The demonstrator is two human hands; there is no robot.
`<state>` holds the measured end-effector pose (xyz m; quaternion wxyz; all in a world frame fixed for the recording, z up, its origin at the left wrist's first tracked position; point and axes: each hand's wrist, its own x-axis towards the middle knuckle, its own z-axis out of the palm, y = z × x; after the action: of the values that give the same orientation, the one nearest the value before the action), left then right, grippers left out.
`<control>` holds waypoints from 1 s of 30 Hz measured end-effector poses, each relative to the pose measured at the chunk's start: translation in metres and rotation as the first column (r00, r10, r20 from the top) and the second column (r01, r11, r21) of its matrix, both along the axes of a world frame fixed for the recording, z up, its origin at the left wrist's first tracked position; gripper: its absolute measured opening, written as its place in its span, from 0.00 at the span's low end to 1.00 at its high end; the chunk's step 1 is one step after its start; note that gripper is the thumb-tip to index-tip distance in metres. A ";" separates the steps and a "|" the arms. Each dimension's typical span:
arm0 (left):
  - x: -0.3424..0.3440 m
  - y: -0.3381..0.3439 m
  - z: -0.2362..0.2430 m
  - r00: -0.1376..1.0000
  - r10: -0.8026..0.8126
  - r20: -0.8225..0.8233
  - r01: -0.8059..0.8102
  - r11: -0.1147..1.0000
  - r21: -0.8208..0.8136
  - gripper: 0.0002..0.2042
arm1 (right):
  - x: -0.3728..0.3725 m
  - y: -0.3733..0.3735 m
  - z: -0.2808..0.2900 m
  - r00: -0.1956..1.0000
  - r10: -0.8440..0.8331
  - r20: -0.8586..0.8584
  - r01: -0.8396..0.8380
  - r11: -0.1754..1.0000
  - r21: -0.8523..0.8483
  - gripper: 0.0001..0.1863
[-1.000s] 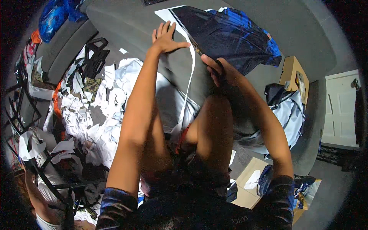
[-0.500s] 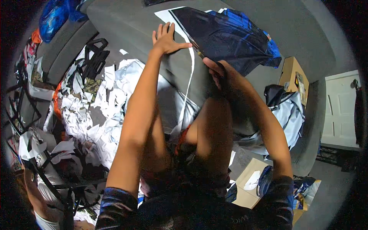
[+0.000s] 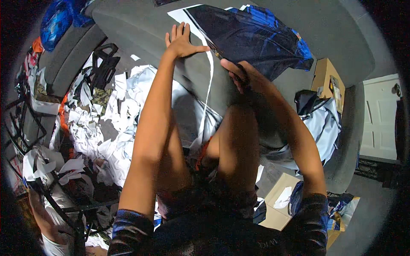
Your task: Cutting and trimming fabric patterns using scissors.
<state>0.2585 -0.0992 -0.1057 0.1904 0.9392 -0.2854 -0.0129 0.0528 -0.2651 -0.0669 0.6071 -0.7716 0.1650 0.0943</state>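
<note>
A dark fabric piece with blue patches (image 3: 256,40) lies spread on the grey sofa, white along its left edge. My left hand (image 3: 181,44) rests with fingers spread on that white edge, its thumb stretched toward the blades. In my right hand (image 3: 241,74) is a pair of scissors (image 3: 217,54), gripped by the handles, which the fingers mostly hide. The blades sit at the border between white margin and dark print. From there a narrow white strip (image 3: 210,77), cut free, hangs down toward my knees.
White scraps (image 3: 87,128) cover the floor at left, beside a black frame (image 3: 104,66) and a person's arm (image 3: 42,215). A blue plastic bag (image 3: 57,25) is at upper left. Cardboard boxes (image 3: 321,77) and bundled pale fabric (image 3: 322,126) lie at right, near a white door (image 3: 380,119).
My right hand and the scissors have shifted slightly up and left along the fabric's edge. The left hand stays spread on the white margin; the whole view has moved a little.
</note>
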 end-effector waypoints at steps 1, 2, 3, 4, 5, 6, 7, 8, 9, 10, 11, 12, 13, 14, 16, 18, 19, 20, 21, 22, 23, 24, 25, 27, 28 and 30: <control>0.000 0.000 0.000 1.000 0.001 0.002 -0.001 1.000 0.000 0.64 | 0.000 0.001 0.001 1.000 -0.001 -0.004 0.000 1.000 -0.030 0.28; -0.001 0.000 0.000 1.000 0.003 0.005 -0.003 1.000 0.000 0.64 | 0.000 0.003 0.002 1.000 -0.001 -0.007 0.000 0.998 -0.060 0.28; -0.001 0.000 0.000 1.000 0.002 -0.005 -0.002 1.000 0.004 0.64 | 0.001 0.004 0.003 1.000 0.011 0.023 -0.009 0.995 -0.099 0.29; -0.001 0.001 0.000 1.000 0.006 0.006 -0.006 1.000 -0.001 0.64 | 0.000 0.005 0.003 1.000 0.000 -0.011 -0.001 0.996 -0.091 0.29; -0.001 0.001 0.000 1.000 0.007 0.002 -0.007 1.000 -0.001 0.65 | 0.000 0.006 0.004 1.000 0.005 -0.001 -0.005 0.996 -0.090 0.29; 0.000 0.001 0.000 1.000 0.008 -0.003 -0.008 1.000 -0.001 0.65 | 0.001 0.006 0.004 1.000 0.009 0.010 -0.008 0.996 -0.089 0.30; 0.000 0.000 0.000 1.000 0.008 -0.006 -0.008 1.000 -0.001 0.65 | 0.000 0.006 0.004 1.000 0.014 0.021 -0.012 0.996 -0.088 0.30; 0.001 0.000 0.000 1.000 0.003 -0.023 -0.003 1.000 -0.001 0.65 | 0.002 0.005 0.006 1.000 0.030 0.006 -0.029 0.994 -0.108 0.31; 0.001 0.000 0.001 1.000 0.010 -0.007 -0.010 1.000 -0.002 0.65 | 0.001 0.004 0.006 0.999 0.019 0.035 -0.016 0.996 -0.088 0.31; 0.001 0.001 0.001 1.000 0.007 -0.004 -0.007 1.000 -0.002 0.65 | 0.003 0.001 0.008 0.998 0.063 0.012 -0.062 0.994 -0.087 0.31; 0.001 0.001 0.001 1.000 0.004 -0.002 -0.004 1.000 -0.002 0.65 | 0.004 0.000 0.009 0.994 0.107 -0.012 -0.108 0.991 -0.084 0.31; 0.001 0.001 0.001 1.000 0.001 -0.001 -0.001 1.000 -0.002 0.65 | 0.004 -0.001 0.010 0.988 0.151 -0.036 -0.153 0.985 -0.080 0.32; 0.000 0.001 0.001 1.000 -0.004 -0.015 0.004 1.000 0.008 0.65 | 0.006 -0.002 0.011 0.979 0.193 -0.060 -0.198 0.977 -0.075 0.32; 0.000 0.001 0.001 1.000 -0.003 0.001 0.003 1.000 -0.002 0.65 | 0.005 -0.001 0.011 0.980 0.192 -0.059 -0.197 0.978 -0.076 0.32; 0.000 0.001 0.001 1.000 -0.003 -0.003 0.003 1.000 -0.003 0.65 | 0.005 0.000 0.011 0.987 0.158 -0.033 -0.160 0.984 -0.079 0.32; 0.000 0.001 0.002 1.000 -0.005 -0.025 0.005 1.000 0.004 0.65 | 0.005 0.002 0.012 0.991 0.131 -0.035 -0.133 0.988 -0.082 0.32; -0.001 0.001 0.002 1.000 0.000 -0.012 0.000 1.000 -0.001 0.65 | 0.004 0.004 0.013 0.992 0.125 -0.010 -0.126 0.989 -0.077 0.32; 0.000 0.002 0.002 1.000 0.000 -0.012 0.000 1.000 -0.002 0.65 | 0.005 0.003 0.015 0.989 0.147 -0.025 -0.148 0.986 -0.079 0.32; 0.000 0.002 0.002 1.000 0.000 -0.012 0.000 1.000 -0.004 0.65 | 0.004 0.003 0.018 0.985 0.168 -0.040 -0.171 0.982 -0.081 0.31; -0.001 0.001 0.002 1.000 0.000 -0.012 0.000 1.000 -0.005 0.66 | 0.003 0.004 0.021 0.981 0.188 -0.055 -0.192 0.978 -0.082 0.31; -0.001 0.001 0.003 1.000 -0.004 -0.023 0.004 1.000 -0.004 0.66 | 0.002 0.003 0.024 0.980 0.181 -0.079 -0.188 0.977 -0.097 0.31; -0.001 0.001 0.002 1.000 -0.001 -0.012 0.001 1.000 -0.006 0.66 | -0.002 0.005 0.026 0.976 0.208 -0.069 -0.214 0.973 -0.082 0.31; -0.002 0.001 0.002 1.000 0.000 -0.006 0.000 1.000 -0.004 0.65 | -0.005 0.006 0.029 0.983 0.166 -0.075 -0.171 0.982 -0.077 0.31; -0.002 0.001 0.002 1.000 0.007 0.008 -0.007 1.000 -0.002 0.64 | -0.013 0.010 0.031 0.993 0.084 -0.086 -0.090 0.994 -0.068 0.31; -0.002 0.001 0.003 1.000 0.009 -0.001 -0.009 1.000 0.015 0.64 | -0.012 0.010 0.032 0.989 0.060 -0.135 -0.069 0.995 -0.066 0.31; -0.001 0.001 0.003 1.000 0.012 0.015 -0.012 1.000 -0.004 0.64 | -0.009 0.011 0.031 0.991 0.060 -0.117 -0.066 0.997 -0.045 0.31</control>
<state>0.2575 -0.0985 -0.1025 0.1901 0.9407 -0.2810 -0.0042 0.0437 -0.2545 -0.0360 0.5744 -0.7842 0.1775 0.1539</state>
